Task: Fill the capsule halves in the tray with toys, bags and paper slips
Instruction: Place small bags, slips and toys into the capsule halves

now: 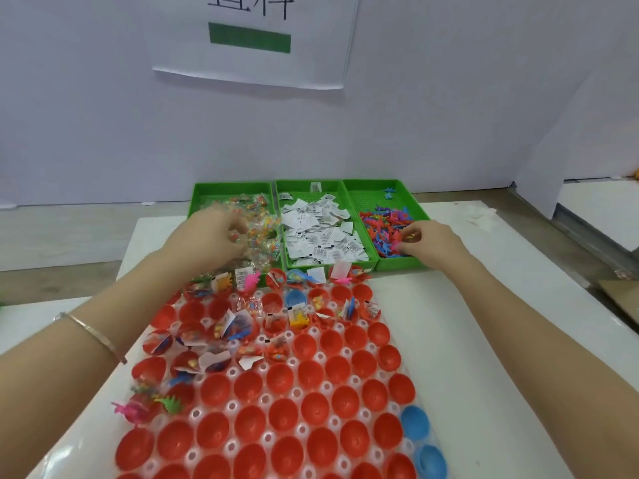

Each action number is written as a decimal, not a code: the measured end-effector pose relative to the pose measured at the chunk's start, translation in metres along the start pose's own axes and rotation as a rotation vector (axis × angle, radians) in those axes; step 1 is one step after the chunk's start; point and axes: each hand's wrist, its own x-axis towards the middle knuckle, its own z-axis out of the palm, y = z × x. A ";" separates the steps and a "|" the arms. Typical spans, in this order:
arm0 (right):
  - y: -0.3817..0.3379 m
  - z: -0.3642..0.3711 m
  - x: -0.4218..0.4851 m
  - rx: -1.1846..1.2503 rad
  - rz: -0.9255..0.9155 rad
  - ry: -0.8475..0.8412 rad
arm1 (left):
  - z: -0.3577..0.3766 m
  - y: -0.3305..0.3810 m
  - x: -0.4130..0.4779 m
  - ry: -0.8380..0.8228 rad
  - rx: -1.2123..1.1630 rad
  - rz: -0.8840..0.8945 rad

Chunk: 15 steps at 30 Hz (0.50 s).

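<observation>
Packing bench, head-cam view: a person works both hands at once across three green bins set side by side at the far edge of the capsule tray (65, 454), close enough that each pick is a short reach fwd. The left hand (214, 233) sits on the clear bags (262, 229) in the left bin (207, 193), fingers curled down into the heap; motion blur hides whether a bag is actually held, so the grip can't be told. The right hand (432, 240) is in the right bin (366, 191), thumb and forefinger pinching one of the small plastic toys (383, 219), other fingers tucked under. Between them the middle bin (301, 188) holds barcode-printed paper slips (321, 233), untouched by either hand. The tray lies on the white table (466, 323) directly in front of the person, its red capsule halves (280, 378) seated open side up in the moulded wells so items can just be dropped in. Halves in the far rows and down the left side already carry toys, bags and slips; the near rows, incl. a few blue capsule halves (415, 421) at the right edge, are empty. Judged approx. a third done. A thin bracelet (96, 333) shows on the left wrist; a printed sign (252, 39) hangs on the wall behind.
</observation>
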 end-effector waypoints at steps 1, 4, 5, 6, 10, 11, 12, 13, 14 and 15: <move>-0.001 0.000 0.001 -0.032 -0.002 0.001 | 0.001 -0.002 0.002 -0.032 0.002 -0.002; -0.003 0.003 0.003 -0.096 -0.029 0.018 | 0.004 -0.002 0.003 -0.059 0.003 0.008; -0.004 0.005 0.003 -0.104 -0.034 0.028 | 0.005 -0.002 0.002 -0.051 0.007 0.018; -0.004 0.006 0.003 -0.111 -0.040 0.040 | 0.006 -0.001 0.002 -0.043 0.011 0.029; -0.005 0.007 -0.001 -0.123 -0.050 0.060 | 0.006 0.002 -0.003 -0.019 -0.036 0.030; -0.004 0.006 -0.002 -0.119 -0.047 0.055 | 0.003 0.002 -0.005 -0.010 -0.078 0.024; -0.004 0.005 -0.003 -0.109 -0.044 0.057 | 0.001 0.002 -0.007 0.003 -0.123 0.022; -0.005 0.003 -0.006 -0.091 -0.045 0.069 | -0.002 0.001 -0.009 0.022 -0.162 0.026; -0.006 0.002 -0.009 -0.059 -0.053 0.094 | -0.006 0.001 -0.012 0.044 -0.195 0.034; -0.009 0.000 -0.013 -0.006 -0.075 0.133 | -0.009 0.000 -0.016 0.065 -0.223 0.044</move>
